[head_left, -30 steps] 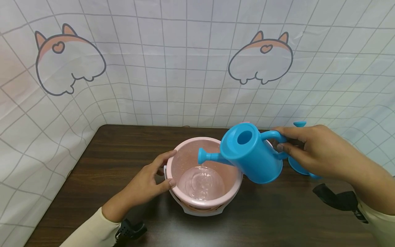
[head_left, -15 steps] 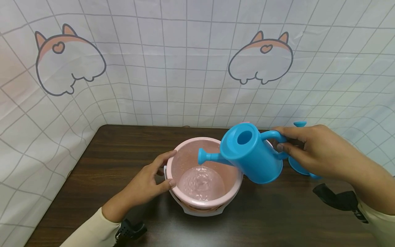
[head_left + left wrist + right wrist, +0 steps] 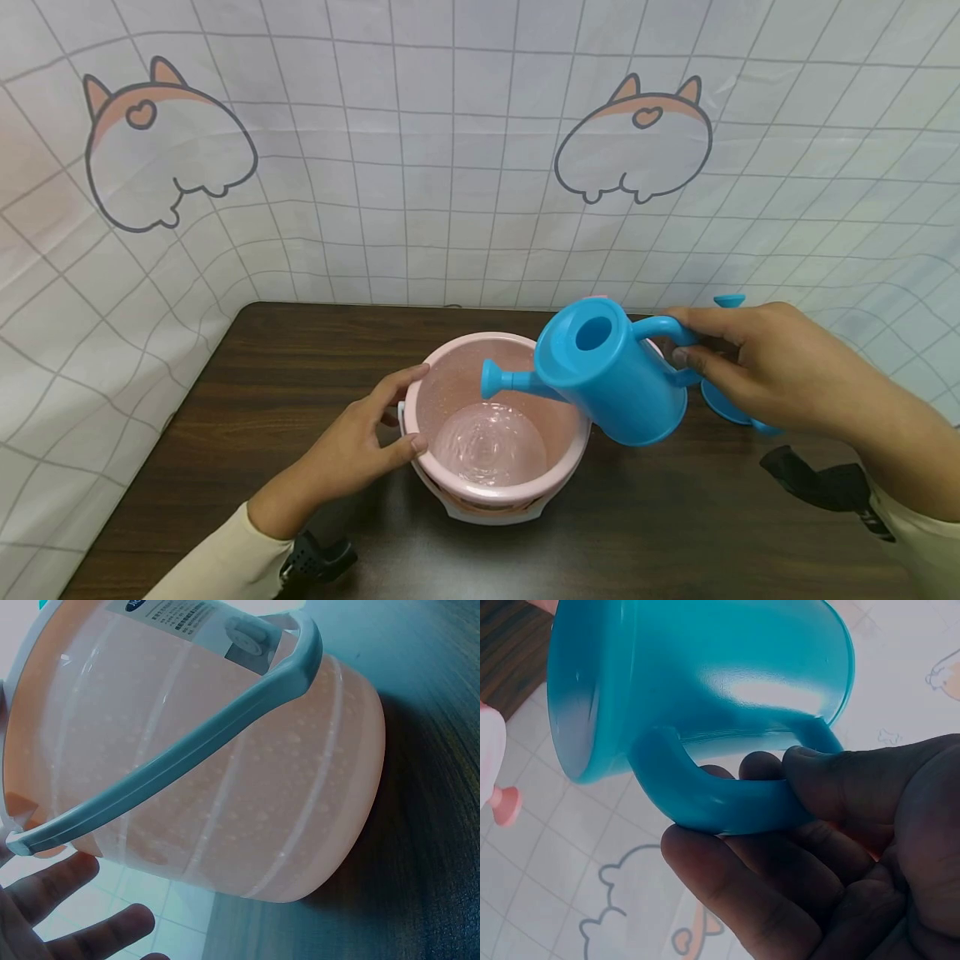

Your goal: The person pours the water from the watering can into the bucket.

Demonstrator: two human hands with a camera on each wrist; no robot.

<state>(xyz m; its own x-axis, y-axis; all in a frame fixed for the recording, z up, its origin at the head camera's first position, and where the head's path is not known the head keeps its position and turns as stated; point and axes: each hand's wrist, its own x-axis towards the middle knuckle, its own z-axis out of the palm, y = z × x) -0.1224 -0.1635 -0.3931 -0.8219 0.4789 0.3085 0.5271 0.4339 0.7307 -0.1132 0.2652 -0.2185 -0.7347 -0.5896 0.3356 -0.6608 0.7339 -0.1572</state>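
Observation:
A pink plastic bucket (image 3: pixel 450 375) with a white handle (image 3: pixel 187 742) stands on the dark wooden table (image 3: pixel 285 367), with clear water in its bottom. My left hand (image 3: pixel 360 442) holds the bucket's left rim, thumb on the near edge and fingers on the far side. My right hand (image 3: pixel 757 367) grips the handle of a blue watering can (image 3: pixel 611 379), which is tilted left with its spout (image 3: pixel 506 382) over the bucket's opening. In the right wrist view my fingers (image 3: pixel 780 885) curl round the can's handle (image 3: pixel 727 802).
A blue dish-like object (image 3: pixel 731 400) lies behind my right hand, partly hidden. A white gridded cloth (image 3: pixel 450 167) with cartoon prints walls off the back and sides. Black wrist straps (image 3: pixel 817 483) show at both forearms. Bare tabletop lies left of the bucket.
Both hands and the watering can have kept their positions. Only the water surface in the bucket has rippled.

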